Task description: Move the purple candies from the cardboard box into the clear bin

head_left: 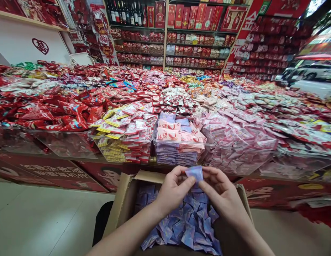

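Pinched between both my hands is a small purple candy packet (195,173), held above the near edge of the display. My left hand (174,186) grips its left side with thumb and fingers. My right hand (221,186) closes on its right side. Below them an open cardboard box (120,202) holds many loose purple packets (178,227) of the same look. Just beyond my hands stands a clear bin (181,143) with purple packets stacked in rows and pink packets (169,131) lying on top.
To the left a clear bin holds yellow and white packets (122,124); to the right another holds pale pink packets (229,129). Red packets (61,110) heap farther left. Shelves (165,39) with bottles and red boxes stand behind. Tiled floor (48,217) shows at lower left.
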The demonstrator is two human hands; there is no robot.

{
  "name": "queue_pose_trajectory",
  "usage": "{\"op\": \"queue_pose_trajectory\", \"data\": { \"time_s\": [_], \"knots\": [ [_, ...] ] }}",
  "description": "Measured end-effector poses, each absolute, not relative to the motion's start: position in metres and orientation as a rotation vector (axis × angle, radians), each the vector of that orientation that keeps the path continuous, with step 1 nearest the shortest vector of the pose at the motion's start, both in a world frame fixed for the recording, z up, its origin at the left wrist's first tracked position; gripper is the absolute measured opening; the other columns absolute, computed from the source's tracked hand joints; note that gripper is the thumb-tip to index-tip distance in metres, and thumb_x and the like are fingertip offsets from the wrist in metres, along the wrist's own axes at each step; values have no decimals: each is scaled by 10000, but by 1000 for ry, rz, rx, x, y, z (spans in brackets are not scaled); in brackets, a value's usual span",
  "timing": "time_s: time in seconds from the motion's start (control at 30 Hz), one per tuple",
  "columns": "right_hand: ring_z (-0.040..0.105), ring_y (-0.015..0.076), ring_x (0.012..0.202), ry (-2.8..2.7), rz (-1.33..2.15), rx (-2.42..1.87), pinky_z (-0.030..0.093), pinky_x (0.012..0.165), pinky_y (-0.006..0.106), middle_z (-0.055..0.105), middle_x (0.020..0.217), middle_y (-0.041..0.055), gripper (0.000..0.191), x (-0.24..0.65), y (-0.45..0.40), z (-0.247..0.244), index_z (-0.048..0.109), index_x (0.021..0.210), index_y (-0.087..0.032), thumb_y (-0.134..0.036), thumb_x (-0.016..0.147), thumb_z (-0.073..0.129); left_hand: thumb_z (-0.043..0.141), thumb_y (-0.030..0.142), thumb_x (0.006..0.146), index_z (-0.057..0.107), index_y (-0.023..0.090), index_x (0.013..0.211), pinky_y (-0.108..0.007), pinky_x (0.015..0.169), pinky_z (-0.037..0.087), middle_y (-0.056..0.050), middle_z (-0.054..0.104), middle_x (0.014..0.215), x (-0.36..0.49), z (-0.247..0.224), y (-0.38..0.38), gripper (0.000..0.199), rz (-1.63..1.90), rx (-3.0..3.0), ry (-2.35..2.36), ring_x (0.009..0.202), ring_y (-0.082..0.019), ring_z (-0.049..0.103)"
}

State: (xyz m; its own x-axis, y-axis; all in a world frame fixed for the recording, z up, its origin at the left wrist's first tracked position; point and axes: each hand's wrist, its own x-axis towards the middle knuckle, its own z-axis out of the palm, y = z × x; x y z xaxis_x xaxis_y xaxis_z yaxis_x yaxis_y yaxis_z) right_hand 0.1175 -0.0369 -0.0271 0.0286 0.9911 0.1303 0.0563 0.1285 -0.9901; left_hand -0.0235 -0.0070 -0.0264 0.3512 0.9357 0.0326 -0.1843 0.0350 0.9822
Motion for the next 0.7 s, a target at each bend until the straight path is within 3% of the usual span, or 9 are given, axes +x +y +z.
{"op": "queue_pose_trajectory", "data": {
  "time_s": [0.1, 0.17, 0.23, 0.37, 0.47, 0.63, 0.7],
  "knots": [
    [572, 155, 855, -1521, 868, -1255, 473, 719, 253, 602, 967, 53, 347, 119, -38, -25, 483, 1069, -222, -287, 738, 564, 552, 303, 735, 536, 156, 792, -185, 526, 342, 20, 488, 642, -29, -29, -11, 159, 988, 1474, 880, 561, -75, 408],
    [582, 145, 768, -1740, 803, -1322, 471, 672, 232, 625, 849, 41, 169, 123, -39, -13, 571, 895, -197, -290, 760, 530, 545, 301, 741, 519, 159, 821, -188, 539, 350, 17, 493, 656, -34, -31, -14, 165, 978, 1507, 863, 577, -79, 419],
    [580, 134, 678, -1859, 700, -1353, 466, 602, 213, 629, 743, 33, 132, 130, -36, 9, 592, 774, -184, -295, 761, 522, 524, 300, 756, 493, 161, 865, -200, 577, 378, 3, 518, 697, -38, -34, -14, 180, 993, 1452, 821, 619, -90, 458],
    [579, 125, 585, -1624, 304, -1392, 454, 499, 207, 631, 726, 36, 228, 146, 5, 73, 548, 917, -175, -310, 734, 551, 482, 308, 781, 482, 156, 877, -228, 615, 413, -25, 552, 721, -43, -41, -8, 180, 1002, 1326, 851, 640, -104, 497],
    [585, 127, 566, -1640, 72, -1559, 449, 504, 228, 644, 797, 66, 351, 144, 67, 110, 499, 1049, -151, -253, 717, 552, 492, 294, 774, 501, 157, 873, -228, 620, 422, -20, 552, 707, -44, -42, -3, 169, 962, 1381, 896, 638, -106, 502],
    [600, 162, 565, -1964, 159, -2073, 447, 525, 227, 650, 631, 110, 143, 114, 166, 113, 641, 734, -69, -83, 612, 569, 474, 256, 783, 568, 171, 868, -215, 634, 416, -30, 579, 743, -48, -42, -2, 154, 850, 1803, 949, 665, -115, 518],
    [611, 171, 568, -1940, 223, -2199, 453, 523, 221, 649, 598, 115, 127, 103, 185, 100, 656, 698, -66, -78, 604, 572, 464, 235, 785, 575, 174, 873, -212, 647, 415, -35, 590, 769, -51, -42, -1, 155, 834, 1916, 933, 688, -119, 530]
  ]
}}
